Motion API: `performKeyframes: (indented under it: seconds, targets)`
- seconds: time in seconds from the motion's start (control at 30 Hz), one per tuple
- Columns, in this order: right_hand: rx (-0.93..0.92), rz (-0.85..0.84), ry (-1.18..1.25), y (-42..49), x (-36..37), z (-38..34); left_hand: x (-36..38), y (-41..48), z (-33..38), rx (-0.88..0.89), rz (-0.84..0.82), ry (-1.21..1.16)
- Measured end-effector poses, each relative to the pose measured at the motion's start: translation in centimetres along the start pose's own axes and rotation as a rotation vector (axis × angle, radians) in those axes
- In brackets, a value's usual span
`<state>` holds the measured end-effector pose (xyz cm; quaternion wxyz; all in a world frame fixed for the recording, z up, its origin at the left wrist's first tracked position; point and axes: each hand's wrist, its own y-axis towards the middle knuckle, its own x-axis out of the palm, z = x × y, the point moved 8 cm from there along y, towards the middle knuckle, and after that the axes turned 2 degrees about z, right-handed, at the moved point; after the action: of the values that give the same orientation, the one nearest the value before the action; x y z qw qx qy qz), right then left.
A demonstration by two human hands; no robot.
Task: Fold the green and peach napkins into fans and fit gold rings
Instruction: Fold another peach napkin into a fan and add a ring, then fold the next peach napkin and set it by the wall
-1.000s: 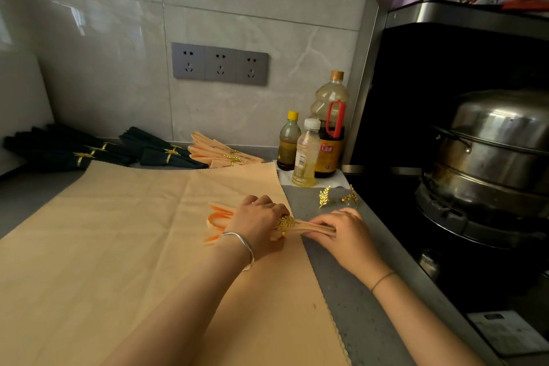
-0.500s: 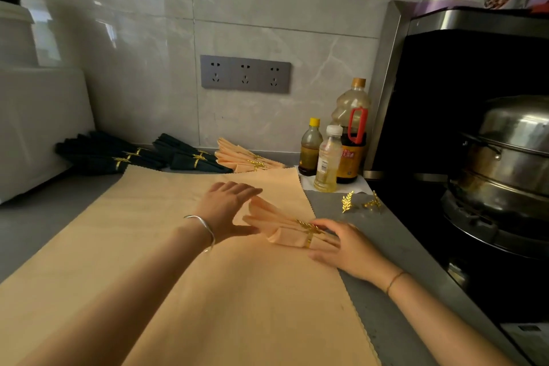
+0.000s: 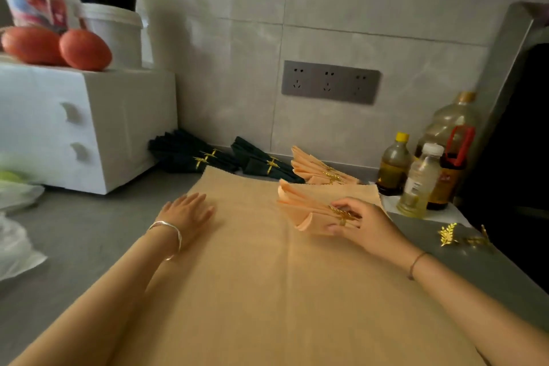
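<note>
Right hand (image 3: 365, 226): fingers and thumb curled in close, pinching the narrow end of the peach fan napkin (image 3: 300, 208). Gold ring (image 3: 343, 215) round the pleats, right under the fingertips. Pleats spreading out to the left of the grip. Resting on the cloth or lifted just off it: cannot tell.

Left hand (image 3: 187, 212): well left of the grip, palm down, fingers straight and together, flat on the spread peach cloth (image 3: 267, 291), holding nothing. Silver bangle (image 3: 167, 235) on that wrist.

Under both hands: the cloth, laid flat on a grey counter (image 3: 74, 232).

Beyond the grip, against the wall: finished peach fans (image 3: 315, 169) nearest, then two bunches of dark green fans (image 3: 261, 162) further left, all ringed in gold.

Right of the grip, on bare counter: loose gold rings (image 3: 448, 233), leaf-shaped.

Beyond and right: three oil bottles (image 3: 420, 181), close together.

Far left: white appliance (image 3: 89, 128), two orange fruits (image 3: 84, 49) and tubs on top, plastic bags (image 3: 15, 241) in front.

Pale tiled wall, grey triple socket plate (image 3: 329, 82) above the fans. Dark, steel-edged recess at far right.
</note>
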<state>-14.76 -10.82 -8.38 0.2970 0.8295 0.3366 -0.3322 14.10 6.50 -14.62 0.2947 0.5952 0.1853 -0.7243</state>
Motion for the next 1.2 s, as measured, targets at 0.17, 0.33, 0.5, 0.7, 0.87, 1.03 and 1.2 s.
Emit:
performKeyframes:
  seconds: [0.17,0.33,0.5,0.7,0.87,1.03,1.2]
  targets:
    - [-0.040,0.023,0.108,8.3,6.1,-5.3,-0.1,0.7,-5.7,-0.187,0.036,0.029]
    - [-0.058,0.027,0.152,16.7,14.2,-9.8,0.4,0.8,-8.1,-0.309,0.020,0.013]
    - [-0.023,0.011,0.131,22.8,21.8,-11.6,0.9,1.2,-7.9,-0.312,0.013,0.087]
    - [-0.028,0.014,0.155,25.9,26.1,-14.3,1.3,1.6,-8.0,-0.338,-0.010,0.101]
    - [-0.075,0.022,0.136,24.6,24.6,-13.6,1.0,1.8,-6.4,-0.203,0.000,0.033]
    - [-0.054,0.012,-0.116,20.1,19.4,-7.3,1.5,1.6,-2.8,0.040,-0.055,0.009]
    - [0.010,-0.254,-0.347,15.0,16.1,-1.5,1.9,1.2,-1.2,0.087,-0.122,0.028]
